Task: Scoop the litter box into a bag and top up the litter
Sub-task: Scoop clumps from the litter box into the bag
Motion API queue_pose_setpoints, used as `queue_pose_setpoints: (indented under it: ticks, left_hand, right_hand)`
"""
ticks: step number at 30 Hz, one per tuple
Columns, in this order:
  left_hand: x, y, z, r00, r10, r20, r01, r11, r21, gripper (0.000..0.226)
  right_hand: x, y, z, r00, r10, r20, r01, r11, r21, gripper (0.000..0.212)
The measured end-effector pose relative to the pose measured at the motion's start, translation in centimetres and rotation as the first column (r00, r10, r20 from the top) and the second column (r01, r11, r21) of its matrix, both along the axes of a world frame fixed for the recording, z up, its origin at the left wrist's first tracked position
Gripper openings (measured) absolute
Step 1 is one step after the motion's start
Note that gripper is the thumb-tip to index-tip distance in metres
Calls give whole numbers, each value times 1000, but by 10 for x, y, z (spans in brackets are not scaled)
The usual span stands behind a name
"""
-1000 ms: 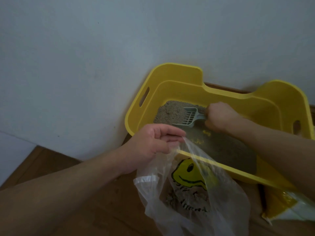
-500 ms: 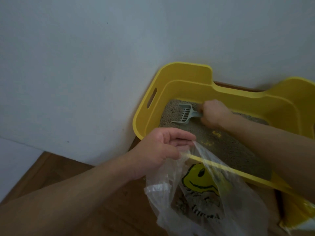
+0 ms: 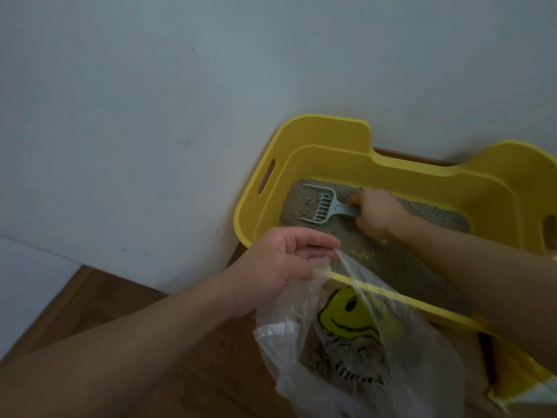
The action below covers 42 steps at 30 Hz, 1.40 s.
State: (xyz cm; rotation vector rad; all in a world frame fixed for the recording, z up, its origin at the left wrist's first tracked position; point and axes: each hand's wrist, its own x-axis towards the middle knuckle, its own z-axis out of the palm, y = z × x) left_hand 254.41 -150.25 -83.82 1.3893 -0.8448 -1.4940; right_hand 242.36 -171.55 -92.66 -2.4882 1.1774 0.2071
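Yellow moulded plastic formed the litter box (image 3: pixel 331 137), a rounded tub with raised corners and an oval handle slot in its left wall, set on a brown wooden floor (image 3: pixel 99 300) against a plain pale wall (image 3: pixel 150 101). Grey, granular litter (image 3: pixel 401 263) covered its bottom, with a few yellow specks near the middle. In the head view, the right hand (image 3: pixel 376 212) reached into the far left part of the box, its grip closed around the handle of a pale blue-grey slotted scoop (image 3: pixel 321 203), whose blade lay on the litter pointing toward the left wall. The left hand (image 3: pixel 283 263) hovered at the box's near rim, thumb and fingers pinched on the edge of a thin, crinkled clear plastic bag (image 3: pixel 361 357) printed with a yellow smiley face and dark lettering; the bag hung just outside the near wall, its mouth held up. Grey clumps showed dimly through the film near its bottom. A yellow and white packet (image 3: pixel 524 384) lay on the floor at the lower right, partly hidden by the right forearm.

Compared with half a second earlier, the scoop had shifted slightly further toward the left wall, while the left hand kept the same pinch on the bag.
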Motion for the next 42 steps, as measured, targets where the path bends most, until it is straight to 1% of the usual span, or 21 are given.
queue_pose_setpoints:
  ticks: [5,10,17,20,25,31,34,38,42]
  left_hand:
    - [0,1,3,999,-10,37,10,1000,12,61]
    - [-2,0,6,999,-2,52,1,1000,13,59]
    - [-1,1,15,995,-18,96,13,998,55,59]
    - [-1,3,18,993,-6,117,-2,998,65,59]
    - [0,8,22,989,-15,146,3,997,78,61]
    - [1,15,28,985,-12,173,-2,997,80,59]
    - [1,19,30,985,-14,172,-2,996,91,61]
    - [1,24,34,985,-27,173,9,995,104,61]
    - [-2,30,39,974,-52,222,30,994,101,62]
  right_hand:
    - [-6,2,4,1000,20,8,-21,1000,16,33]
    - [-21,1,16,1000,4,13,-4,1000,26,34]
    - [-40,-5,37,1000,12,-7,-12,1000,-21,36]
    - [-46,-3,44,1000,11,16,-10,999,-43,37]
    - [-52,2,53,1000,14,12,-14,1000,-14,37]
    - [-62,9,68,999,36,29,-35,999,-36,40]
    - [-70,13,79,998,68,0,-68,996,-65,39]
    - [-84,20,99,997,80,2,-80,992,-95,37]
    - [-102,31,119,996,93,9,-92,990,-105,38]
